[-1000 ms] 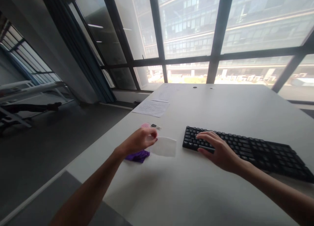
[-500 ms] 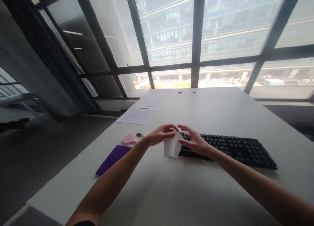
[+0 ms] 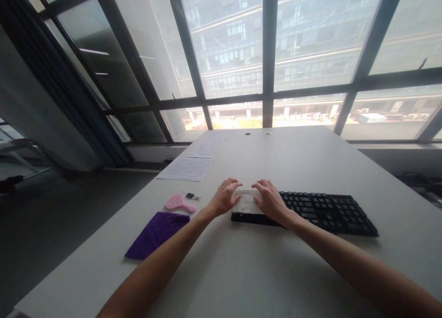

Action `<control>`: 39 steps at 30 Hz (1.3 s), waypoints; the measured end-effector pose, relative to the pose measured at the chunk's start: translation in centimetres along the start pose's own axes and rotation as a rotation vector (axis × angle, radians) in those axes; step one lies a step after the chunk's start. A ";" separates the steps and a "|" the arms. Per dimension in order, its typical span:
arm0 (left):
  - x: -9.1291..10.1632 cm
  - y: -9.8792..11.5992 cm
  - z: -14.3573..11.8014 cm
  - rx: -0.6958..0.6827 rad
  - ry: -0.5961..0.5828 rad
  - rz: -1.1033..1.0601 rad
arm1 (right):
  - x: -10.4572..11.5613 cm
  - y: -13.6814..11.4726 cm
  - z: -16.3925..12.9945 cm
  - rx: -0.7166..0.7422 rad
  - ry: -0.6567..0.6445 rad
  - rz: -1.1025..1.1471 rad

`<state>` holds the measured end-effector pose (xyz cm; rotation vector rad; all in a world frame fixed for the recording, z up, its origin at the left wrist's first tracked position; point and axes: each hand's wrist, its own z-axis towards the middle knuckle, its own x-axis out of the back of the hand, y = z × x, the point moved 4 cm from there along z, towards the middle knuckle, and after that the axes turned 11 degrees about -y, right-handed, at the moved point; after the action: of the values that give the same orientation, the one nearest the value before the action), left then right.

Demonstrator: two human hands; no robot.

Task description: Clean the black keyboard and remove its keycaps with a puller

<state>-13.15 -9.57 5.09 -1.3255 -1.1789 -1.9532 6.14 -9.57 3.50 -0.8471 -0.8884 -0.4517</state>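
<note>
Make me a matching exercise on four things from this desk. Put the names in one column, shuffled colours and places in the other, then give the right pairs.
Column one:
1. Tissue
2. Hairbrush
3. Keyboard
4. Cloth

Column two:
A. Black, extending to the right of the right hand
B. Purple, nearer the camera than the pink thing
C. White, between the two hands
D. Pink, left of the left hand

Pairs: 1-C, 2-D, 3-A, 4-B

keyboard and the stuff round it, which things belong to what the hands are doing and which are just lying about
In use:
- white sheet, between left hand and right hand
- black keyboard, its left end under the sheet

Lying about:
- pink brush
- purple cloth
- small black item
- papers
</note>
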 end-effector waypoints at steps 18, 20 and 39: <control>-4.8 0.4 -3.1 -0.089 -0.176 0.186 | -2.7 -1.3 -2.4 0.093 -0.256 -0.250; -5.0 0.2 -3.1 -0.097 -0.169 0.211 | -2.8 -1.1 -2.5 0.095 -0.264 -0.251; -5.0 0.6 -3.2 -0.156 -0.081 0.281 | -2.8 -1.2 -3.1 0.128 -0.248 -0.279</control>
<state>-12.18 -12.97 0.29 -1.5696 -0.8351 -1.8301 5.31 -12.74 0.68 -0.6719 -1.2599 -0.5321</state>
